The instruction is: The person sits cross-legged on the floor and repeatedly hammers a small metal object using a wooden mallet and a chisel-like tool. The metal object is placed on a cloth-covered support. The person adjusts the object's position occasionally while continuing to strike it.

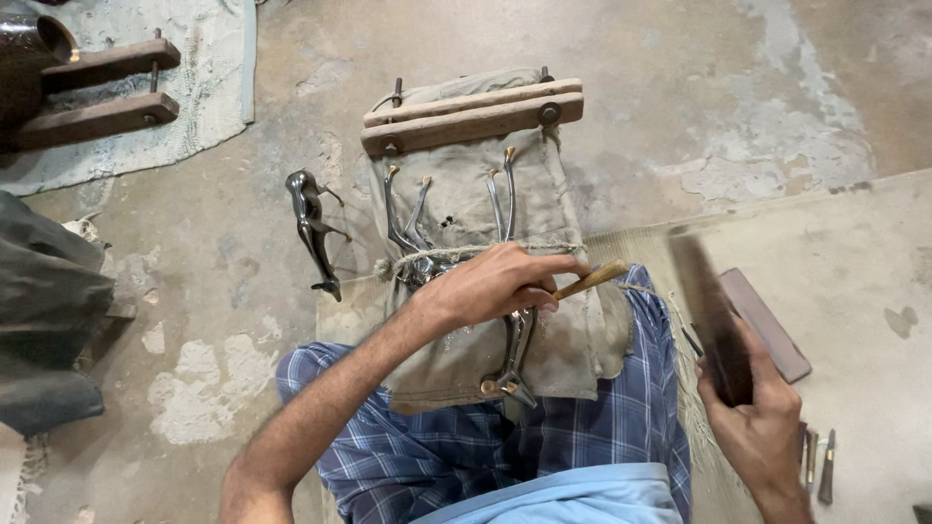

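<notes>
The metal figure (510, 330) lies on the cloth pad (573, 340) over the lap, under the left hand (495, 283) — a second figurine (313, 228) stands on the floor (680, 87) to its left, the wooden clamp (473, 114) behind, the flat stone (767, 323) right.

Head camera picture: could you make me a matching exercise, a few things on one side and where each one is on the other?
Things:
1. left hand
2. right hand
3. dark metal animal figure
4. wooden clamp

Places:
A. lying alone on the concrete floor, left of the cloth
B. raised at the right, gripping a dark flat wooden block
C. across the far end of the grey cloth
D. over the cloth on the lap, holding a wooden-handled tool above the tied metal figures

Pairs: 1-D, 2-B, 3-A, 4-C
</notes>
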